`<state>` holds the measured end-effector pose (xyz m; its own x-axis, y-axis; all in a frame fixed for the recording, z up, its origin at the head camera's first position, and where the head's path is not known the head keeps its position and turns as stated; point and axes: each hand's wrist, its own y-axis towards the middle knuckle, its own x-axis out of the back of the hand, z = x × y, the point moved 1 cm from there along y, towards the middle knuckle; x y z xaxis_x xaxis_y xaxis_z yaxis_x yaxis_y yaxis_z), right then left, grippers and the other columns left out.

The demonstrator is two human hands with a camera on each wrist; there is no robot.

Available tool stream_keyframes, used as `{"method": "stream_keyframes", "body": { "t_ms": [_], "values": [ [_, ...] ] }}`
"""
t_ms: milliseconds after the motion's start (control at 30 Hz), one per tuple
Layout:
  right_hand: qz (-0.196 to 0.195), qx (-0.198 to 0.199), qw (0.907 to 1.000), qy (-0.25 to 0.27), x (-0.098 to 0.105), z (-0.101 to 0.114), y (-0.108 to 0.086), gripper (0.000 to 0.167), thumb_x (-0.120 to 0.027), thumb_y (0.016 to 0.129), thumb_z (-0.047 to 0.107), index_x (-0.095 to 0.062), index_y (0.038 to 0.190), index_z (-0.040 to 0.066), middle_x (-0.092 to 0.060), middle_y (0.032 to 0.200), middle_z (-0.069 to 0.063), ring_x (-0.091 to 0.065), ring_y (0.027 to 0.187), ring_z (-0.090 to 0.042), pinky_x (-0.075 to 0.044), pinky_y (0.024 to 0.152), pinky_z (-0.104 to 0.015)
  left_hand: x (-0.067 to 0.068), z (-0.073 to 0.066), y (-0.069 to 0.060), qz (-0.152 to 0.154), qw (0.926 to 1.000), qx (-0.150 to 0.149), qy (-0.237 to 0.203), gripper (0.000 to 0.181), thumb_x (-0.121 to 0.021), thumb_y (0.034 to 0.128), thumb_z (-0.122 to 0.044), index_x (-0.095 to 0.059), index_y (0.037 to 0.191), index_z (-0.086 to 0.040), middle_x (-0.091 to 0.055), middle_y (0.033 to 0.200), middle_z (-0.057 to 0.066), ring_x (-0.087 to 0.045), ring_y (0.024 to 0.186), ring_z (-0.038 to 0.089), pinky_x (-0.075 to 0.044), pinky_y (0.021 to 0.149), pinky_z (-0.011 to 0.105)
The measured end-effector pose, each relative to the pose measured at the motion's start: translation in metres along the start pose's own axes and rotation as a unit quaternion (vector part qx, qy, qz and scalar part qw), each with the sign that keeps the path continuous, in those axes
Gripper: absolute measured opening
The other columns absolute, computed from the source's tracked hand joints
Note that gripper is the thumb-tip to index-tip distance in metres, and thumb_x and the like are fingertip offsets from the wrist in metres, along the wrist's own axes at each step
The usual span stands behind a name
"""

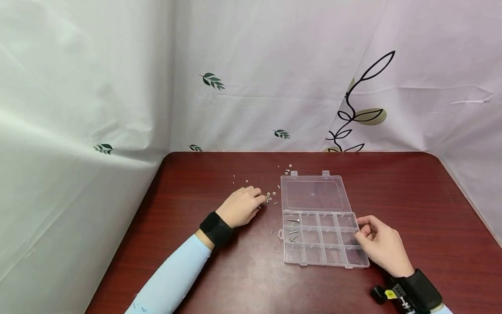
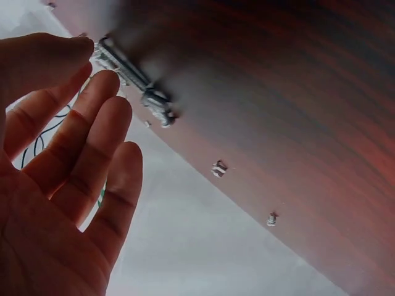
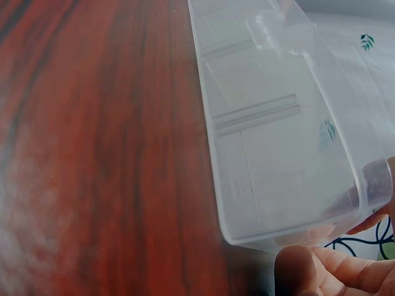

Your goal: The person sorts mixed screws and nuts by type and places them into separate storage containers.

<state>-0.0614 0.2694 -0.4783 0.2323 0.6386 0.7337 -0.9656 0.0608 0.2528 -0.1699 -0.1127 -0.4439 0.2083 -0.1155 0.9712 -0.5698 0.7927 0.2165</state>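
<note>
A clear plastic compartment box (image 1: 329, 237) lies open on the dark red, wood-grained table (image 1: 235, 279), right of centre. Its walls are colourless and slightly cloudy, catching pale light along the rims; thin dividers make three rows of four compartments. The flat, see-through lid (image 1: 313, 194) is folded back to the far side, two small tabs at its far edge, and a little loop (image 1: 280, 234) sticks out from the box's left side. Silvery screws (image 1: 293, 220) lie at different angles in the far and middle compartments of the leftmost column.

The right hand (image 1: 384, 244) holds the box by its right side, thumb and bent fingers against the edge. The left hand (image 1: 243, 204) is low over the table, left of the box, its fingers loosely bent and thumb tip close to the forefinger, right beside a cluster of small metal fasteners (image 1: 268, 194); I cannot tell whether it pinches one. More loose pieces, rings and short screws, are scattered farther off and to the left. A white cloth (image 1: 251, 100) printed with leaves hangs behind the table.
</note>
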Motion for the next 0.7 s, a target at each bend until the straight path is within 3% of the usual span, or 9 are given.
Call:
{"method": "stream_keyframes", "body": {
  "t_ms": [167,433,700],
  "values": [
    [0.001,-0.001,1.0,-0.001,-0.0001,0.0005,-0.0003,0.028,-0.069,0.075,0.003,-0.068,0.1,0.014,-0.055,0.068,0.009,-0.048,0.051,-0.002,-0.034,0.053,-0.02,-0.0012,-0.0013,0.0008,-0.001,0.9999,-0.007,0.009,0.012,-0.073,0.0874,-0.012,-0.072,0.098,-0.019,-0.06,0.091,-0.002,-0.059,0.086,0.02,-0.051,0.077,0.034],
    [0.001,0.0,1.0,-0.001,-0.0003,0.0005,-0.0008,0.028,-0.069,0.075,0.003,-0.068,0.1,0.014,-0.055,0.068,0.009,-0.048,0.051,-0.002,-0.034,0.053,-0.02,-0.0061,-0.0018,0.0041,0.012,0.9993,-0.011,0.034,0.012,-0.064,0.0971,-0.015,-0.074,0.103,-0.02,-0.061,0.09,-0.003,-0.056,0.084,0.019,-0.049,0.078,0.031],
    [0.003,-0.004,1.0,0.002,-0.0008,0.0,-0.0007,0.028,-0.069,0.076,0.003,-0.068,0.101,0.014,-0.055,0.068,0.009,-0.049,0.051,-0.002,-0.034,0.053,-0.02,-0.0092,-0.001,0.0064,0.01,0.9987,-0.016,0.047,0.011,-0.064,0.0967,-0.014,-0.072,0.104,-0.018,-0.063,0.091,-0.001,-0.058,0.084,0.02,-0.05,0.077,0.031]
  ]
}}
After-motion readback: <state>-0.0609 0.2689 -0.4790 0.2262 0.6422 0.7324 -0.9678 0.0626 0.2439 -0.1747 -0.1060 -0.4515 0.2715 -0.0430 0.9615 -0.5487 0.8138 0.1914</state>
